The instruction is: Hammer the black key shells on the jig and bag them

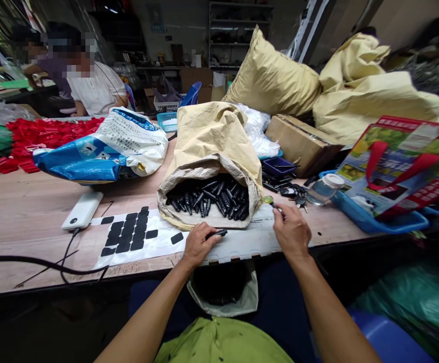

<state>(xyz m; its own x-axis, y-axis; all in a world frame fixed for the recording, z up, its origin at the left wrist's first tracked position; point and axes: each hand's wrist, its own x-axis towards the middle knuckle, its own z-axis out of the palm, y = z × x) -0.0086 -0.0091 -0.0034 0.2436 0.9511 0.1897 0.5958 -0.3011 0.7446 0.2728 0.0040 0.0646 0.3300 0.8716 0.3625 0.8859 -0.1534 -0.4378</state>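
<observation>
Black piece [221,233] is gripped by left fingers [206,231], greenish item [268,199] by right fingers [278,216], over a table [332,223], shelves [240,43] beyond.

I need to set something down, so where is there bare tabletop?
The widest bare patch is at left, bordered by the red pieces, white device and black cable. A smaller one lies between the right hand and blue tray, in front of the clear jar. It's crowded around the open sack and the keys.
</observation>
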